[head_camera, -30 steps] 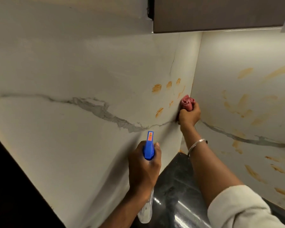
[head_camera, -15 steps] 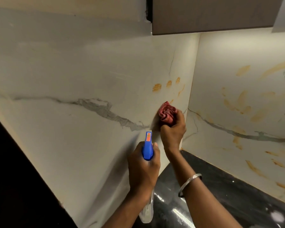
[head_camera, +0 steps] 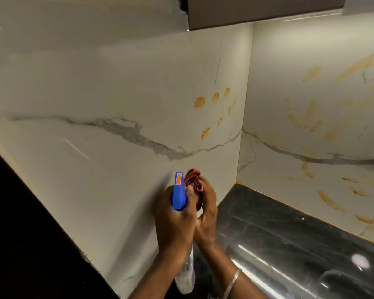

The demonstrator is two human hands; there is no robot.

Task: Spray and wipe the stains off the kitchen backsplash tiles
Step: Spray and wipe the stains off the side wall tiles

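Two grips meet low against the left wall. Your right fingers [head_camera: 208, 187] curl round the bunched red cloth [head_camera: 194, 180], and your left fingers [head_camera: 189, 190] wrap the neck of the spray bottle [head_camera: 178, 194], its blue head pointing up and away toward the tile. Your right hand [head_camera: 206, 214] touches your left hand [head_camera: 173, 223], so the cloth sits just beside the nozzle; I cannot tell whether it touches the backsplash [head_camera: 117, 93]. The orange stains [head_camera: 200, 102] lie well above, near the far corner, and more streaks [head_camera: 311, 117] cover the right wall above the dark tabletop [head_camera: 279, 244]. Here is the risk as I judge it. If you squeeze now, the mist may soak the cloth or your knuckles instead of the marks, because they crowd the nozzle. Runoff could also streak down the tile and pool on the glossy tabletop, and a wet palm may let the bottle slip.
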